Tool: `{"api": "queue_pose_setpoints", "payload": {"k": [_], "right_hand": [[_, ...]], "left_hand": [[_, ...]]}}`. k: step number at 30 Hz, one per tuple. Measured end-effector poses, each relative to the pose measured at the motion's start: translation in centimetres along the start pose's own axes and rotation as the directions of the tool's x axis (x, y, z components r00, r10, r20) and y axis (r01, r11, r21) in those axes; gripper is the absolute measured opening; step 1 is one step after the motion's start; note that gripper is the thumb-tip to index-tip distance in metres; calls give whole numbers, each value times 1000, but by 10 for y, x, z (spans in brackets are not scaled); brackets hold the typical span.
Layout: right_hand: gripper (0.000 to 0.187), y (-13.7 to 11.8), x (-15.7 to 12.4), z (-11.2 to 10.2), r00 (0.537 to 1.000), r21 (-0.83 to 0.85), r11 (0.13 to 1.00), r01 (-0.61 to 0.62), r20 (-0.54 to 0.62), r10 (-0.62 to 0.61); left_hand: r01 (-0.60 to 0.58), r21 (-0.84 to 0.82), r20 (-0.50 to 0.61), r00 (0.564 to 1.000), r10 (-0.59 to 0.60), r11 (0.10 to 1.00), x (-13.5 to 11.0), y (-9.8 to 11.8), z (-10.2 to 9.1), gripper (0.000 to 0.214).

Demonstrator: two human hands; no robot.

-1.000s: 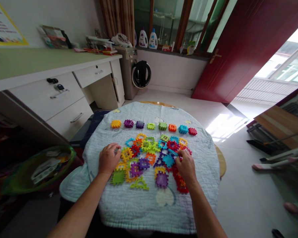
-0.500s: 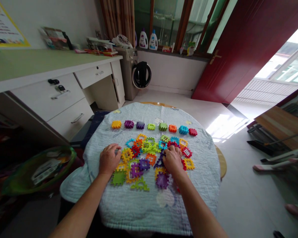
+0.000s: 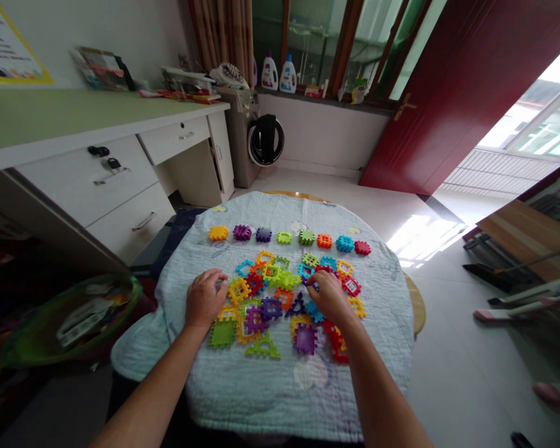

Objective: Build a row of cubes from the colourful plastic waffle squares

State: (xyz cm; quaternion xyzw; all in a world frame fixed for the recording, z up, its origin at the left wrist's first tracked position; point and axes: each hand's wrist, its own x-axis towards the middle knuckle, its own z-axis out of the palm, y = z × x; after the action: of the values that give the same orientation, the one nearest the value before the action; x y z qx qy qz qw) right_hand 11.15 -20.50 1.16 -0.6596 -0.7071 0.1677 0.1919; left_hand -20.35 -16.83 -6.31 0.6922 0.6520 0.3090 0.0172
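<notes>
- Since the frame half a second ago, the right hand (image 3: 331,295) has shifted slightly toward the right edge of the counter (image 3: 416,303), and more of the red pieces (image 3: 332,333) shows; the left hand (image 3: 206,297) has stayed put.
- The counter is round, under a soft-looking cloth (image 3: 280,401); I expect it to give a little and keep things from skidding.
- The pile of toothed pieces (image 3: 289,281) lies around its middle, mostly between the hands. They look like light, stiff plastic, smooth but sturdy; teeth may snag on neighbours.
- The row of blocks (image 3: 307,238) runs nearer the far edge, apart from the pile; I'd pinch each by opposite sides.
- From here the left hand looks loosely curled, beside a yellow piece (image 3: 238,290); I can't tell whether it holds anything. The right hand's fingers bend downward near the dark purple triangle (image 3: 299,306); whether they grip something is hidden.
- The purple panel (image 3: 305,340), toward the near edge, looks solid-faced: I'd hold two opposite toothed sides.
- The lime triangle (image 3: 266,339), also toward that edge, has an opening; I'd pinch its frame.
</notes>
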Motion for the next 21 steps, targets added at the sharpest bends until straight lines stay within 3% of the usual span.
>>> {"api": "queue_pose_setpoints", "payload": {"k": [5, 11, 16, 21], "right_hand": [[18, 13, -1, -18, 1000, 166, 986, -9, 14, 7], [25, 20, -5, -12, 997, 231, 973, -20, -68, 37], [19, 22, -7, -3, 999, 187, 982, 5, -35, 2], [13, 16, -5, 5, 999, -2, 999, -44, 20, 44]], "left_hand": [[-11, 1, 9, 1000, 11, 1000, 0, -1, 0, 22], [-12, 9, -2, 1000, 12, 1000, 1, -1, 0, 22], [-8, 13, -9, 1000, 8, 1000, 0, -1, 1, 20], [-6, 5, -3, 1000, 6, 1000, 1, 0, 0, 21]]}}
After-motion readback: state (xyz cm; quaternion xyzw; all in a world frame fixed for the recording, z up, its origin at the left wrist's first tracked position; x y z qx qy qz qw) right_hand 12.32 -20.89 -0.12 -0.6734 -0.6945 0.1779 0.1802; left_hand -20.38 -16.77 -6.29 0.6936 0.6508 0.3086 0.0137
